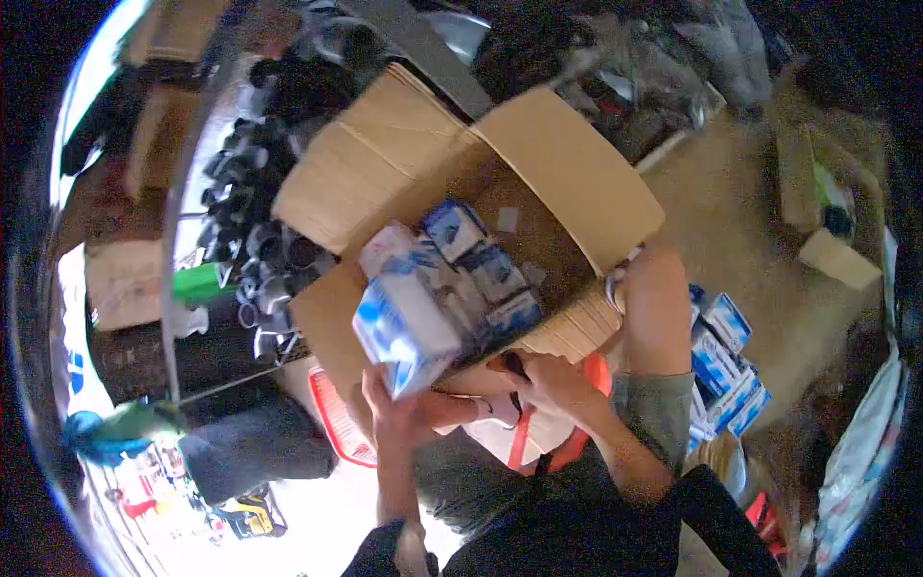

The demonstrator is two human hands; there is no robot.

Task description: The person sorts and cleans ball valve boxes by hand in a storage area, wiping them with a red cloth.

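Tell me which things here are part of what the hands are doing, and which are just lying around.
In hand:
- left hand, holding a blue-and-white box
- right hand, at the carton
- boxes inside the carton

Lying about:
- stacked boxes on the floor
- dark pipe fittings
- green bottle

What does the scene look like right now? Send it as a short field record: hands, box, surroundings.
left hand: grips the lower end of a blue-and-white packet, tilted, at the near edge of the box
right hand: rests on the near flap, beside something red; what it grips is unclear
cardboard box: open, flaps spread, several blue-and-white packets inside
loose packets: piled on the floor, right of the box
dark pipe fittings: heaped left of the box
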